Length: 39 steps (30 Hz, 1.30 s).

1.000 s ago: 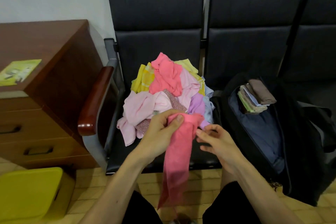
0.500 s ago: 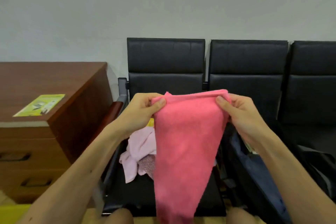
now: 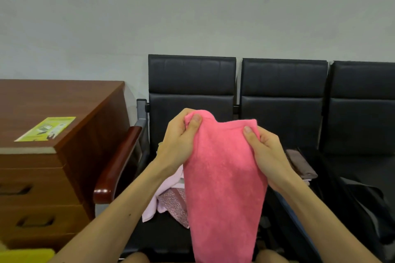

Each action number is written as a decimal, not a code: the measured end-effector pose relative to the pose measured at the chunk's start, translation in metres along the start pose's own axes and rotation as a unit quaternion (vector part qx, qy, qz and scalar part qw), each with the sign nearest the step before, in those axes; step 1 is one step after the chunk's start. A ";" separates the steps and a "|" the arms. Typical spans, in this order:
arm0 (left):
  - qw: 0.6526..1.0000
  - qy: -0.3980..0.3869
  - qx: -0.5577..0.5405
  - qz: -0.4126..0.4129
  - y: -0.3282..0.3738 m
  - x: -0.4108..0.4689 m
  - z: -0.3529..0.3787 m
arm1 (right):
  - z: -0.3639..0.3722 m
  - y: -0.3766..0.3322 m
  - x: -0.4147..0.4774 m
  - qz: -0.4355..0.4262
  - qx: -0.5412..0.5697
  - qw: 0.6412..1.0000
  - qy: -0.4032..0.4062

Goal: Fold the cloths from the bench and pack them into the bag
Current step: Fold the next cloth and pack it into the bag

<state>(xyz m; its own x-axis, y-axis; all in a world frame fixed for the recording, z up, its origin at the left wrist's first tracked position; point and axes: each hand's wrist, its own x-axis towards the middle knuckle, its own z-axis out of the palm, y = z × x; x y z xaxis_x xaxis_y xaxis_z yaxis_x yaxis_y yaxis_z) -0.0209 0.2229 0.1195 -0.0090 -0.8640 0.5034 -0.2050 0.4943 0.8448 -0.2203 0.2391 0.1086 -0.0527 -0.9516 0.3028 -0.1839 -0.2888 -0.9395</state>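
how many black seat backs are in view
3 seat backs: one behind the pink cloth, one right of it, one at the frame's right edge, cut off; more may lie beyond.

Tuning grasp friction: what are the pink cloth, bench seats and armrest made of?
The pink cloth looks like terry or microfibre: matte, fuzzy nap. The bench seats look like black leather or vinyl: faint sheen, seamed panels. The armrest seems lacquered wood: glossy highlights.

Nothing is reading legibly: the yellow-green printed leaflet (image 3: 46,129) lying on the reddish-brown wooden cabinet (image 3: 64,96) is showing only blurred print.
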 end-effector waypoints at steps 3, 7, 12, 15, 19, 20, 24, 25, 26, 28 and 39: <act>0.995 0.005 -0.066 -0.068 0.004 0.002 0.012 | -0.002 0.007 -0.009 0.061 0.083 0.995 0.001; 0.974 0.009 -0.178 -0.139 0.011 0.001 0.026 | 0.002 0.047 -0.036 0.113 0.199 0.968 -0.105; 0.950 -0.009 -0.234 -0.207 0.008 -0.001 0.027 | 0.027 0.082 -0.070 0.199 0.128 0.956 -0.173; 0.960 0.012 -0.178 -0.216 -0.005 -0.001 0.021 | 0.031 0.092 -0.077 0.243 0.160 0.945 -0.152; 0.963 0.060 -0.075 -0.253 -0.045 0.005 -0.005 | 0.013 0.073 -0.073 0.325 0.406 0.838 -0.166; 0.949 0.070 -0.087 -0.293 -0.056 0.005 -0.010 | 0.008 0.064 -0.070 0.319 0.449 0.816 -0.178; 0.886 0.047 -0.195 -0.419 -0.082 -0.014 -0.010 | 0.009 0.028 -0.062 0.282 0.485 0.795 -0.230; 0.875 0.037 -0.230 -0.424 -0.082 -0.019 -0.007 | 0.010 0.021 -0.060 0.275 0.486 0.794 -0.241; 0.865 0.020 -0.274 -0.420 -0.081 -0.022 -0.004 | 0.010 0.016 -0.058 0.269 0.490 0.792 -0.246; 0.848 -0.001 -0.332 -0.412 -0.080 -0.032 0.002 | 0.010 0.009 -0.054 0.255 0.490 0.797 -0.245; 0.747 -0.215 -0.428 -0.462 -0.089 -0.111 0.030 | -0.011 -0.005 -0.034 0.239 0.441 0.856 -0.125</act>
<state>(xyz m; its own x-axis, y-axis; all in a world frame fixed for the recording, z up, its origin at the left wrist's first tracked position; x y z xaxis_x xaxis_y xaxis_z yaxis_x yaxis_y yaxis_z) -0.0315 0.2715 -0.0170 -0.6021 -0.7338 -0.3147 0.3805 -0.6102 0.6949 -0.2281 0.2742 0.1044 0.3176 -0.9440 -0.0888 0.6188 0.2774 -0.7349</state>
